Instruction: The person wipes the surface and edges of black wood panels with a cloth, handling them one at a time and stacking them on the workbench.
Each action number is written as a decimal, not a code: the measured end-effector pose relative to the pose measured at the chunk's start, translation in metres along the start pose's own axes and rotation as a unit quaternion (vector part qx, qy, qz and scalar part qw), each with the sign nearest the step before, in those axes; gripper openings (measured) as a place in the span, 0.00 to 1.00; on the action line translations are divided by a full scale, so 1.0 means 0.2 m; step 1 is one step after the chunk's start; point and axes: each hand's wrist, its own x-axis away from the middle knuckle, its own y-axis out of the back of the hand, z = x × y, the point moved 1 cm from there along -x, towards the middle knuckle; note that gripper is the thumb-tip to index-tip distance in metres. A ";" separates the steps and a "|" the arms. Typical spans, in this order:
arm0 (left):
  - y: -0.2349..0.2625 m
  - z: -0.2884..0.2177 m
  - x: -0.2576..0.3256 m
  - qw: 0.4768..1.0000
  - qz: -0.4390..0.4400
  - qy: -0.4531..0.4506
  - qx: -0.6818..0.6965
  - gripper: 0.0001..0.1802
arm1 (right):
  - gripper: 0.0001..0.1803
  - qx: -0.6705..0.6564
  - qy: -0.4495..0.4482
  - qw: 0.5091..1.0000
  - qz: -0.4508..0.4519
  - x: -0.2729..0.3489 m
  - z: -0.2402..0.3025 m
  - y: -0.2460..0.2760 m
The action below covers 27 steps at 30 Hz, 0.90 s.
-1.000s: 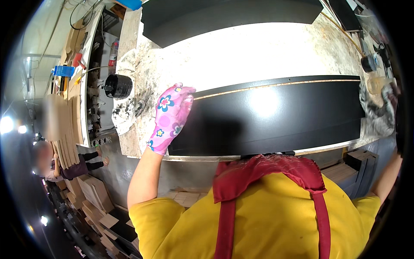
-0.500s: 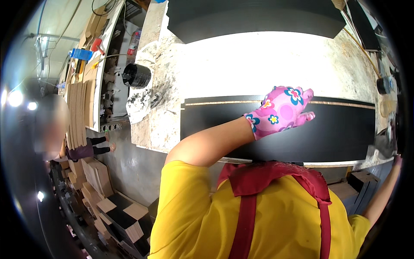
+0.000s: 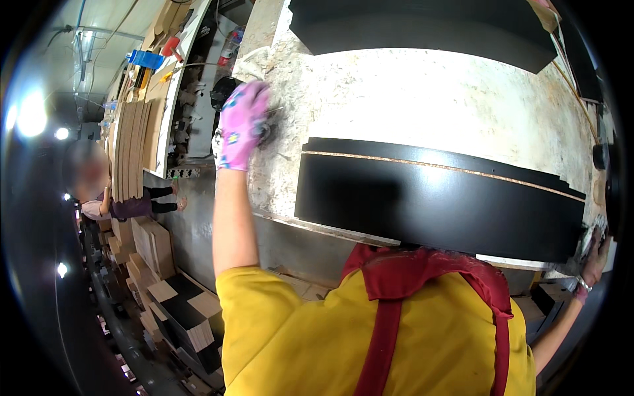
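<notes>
My left hand (image 3: 243, 125), in a pink glove with a flower print, reaches over the left end of the worktable, next to a black pot (image 3: 225, 94). Motion smears its fingers, and whether they touch the pot is unclear. My right hand (image 3: 596, 261) is at the far right edge, its fingers stretched out beside a greyish rag-like thing (image 3: 584, 243). It is close to the right end of some stacked black boards (image 3: 449, 208). A thin bare brown strip (image 3: 429, 164) runs along their length. No hand of mine is on the middle of the boards.
Another black board (image 3: 422, 30) lies across the far side of the whitish, stained worktable (image 3: 396, 99). To the left stands a shelf bench with stacked brown panels (image 3: 129, 148). A person (image 3: 129, 206) stands beyond it; cartons and boards (image 3: 178, 310) fill the floor at lower left.
My left hand has left the black boards and swung left to beside the pot. My right hand has come further into view at the right. The whole view has shifted and tilted.
</notes>
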 end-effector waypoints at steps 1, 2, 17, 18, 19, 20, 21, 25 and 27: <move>0.01 0.34 0.08 0.995 0.005 -0.034 -0.098 0.21 | 0.33 -0.025 -0.013 0.999 0.016 0.02 0.15 -0.05; -0.02 0.58 0.16 0.978 0.010 -0.072 -0.196 0.22 | 0.32 -0.051 -0.030 0.998 0.030 0.05 0.28 -0.11; -0.26 0.68 0.31 0.975 0.041 0.059 -0.209 0.26 | 0.27 0.100 0.098 0.989 -0.050 0.17 0.44 -0.34; -0.27 0.66 0.31 0.965 0.060 0.074 -0.244 0.26 | 0.27 0.100 0.098 0.989 -0.050 0.17 0.44 -0.34; -0.28 0.65 0.32 0.965 0.060 0.074 -0.244 0.26 | 0.27 0.093 0.090 0.990 -0.047 0.17 0.44 -0.34; -0.28 0.63 0.32 0.969 0.059 0.066 -0.230 0.26 | 0.27 0.086 0.084 0.992 -0.044 0.16 0.43 -0.34; -0.27 0.61 0.33 0.973 0.057 0.058 -0.216 0.27 | 0.27 0.084 0.087 0.992 -0.043 0.16 0.43 -0.34; -0.09 0.21 0.35 0.997 -0.063 -0.017 -0.035 0.29 | 0.26 0.094 0.096 0.989 -0.058 0.16 0.39 -0.36; -0.02 0.03 0.37 0.996 -0.031 -0.068 -0.057 0.30 | 0.26 0.096 0.097 0.988 -0.067 0.17 0.39 -0.36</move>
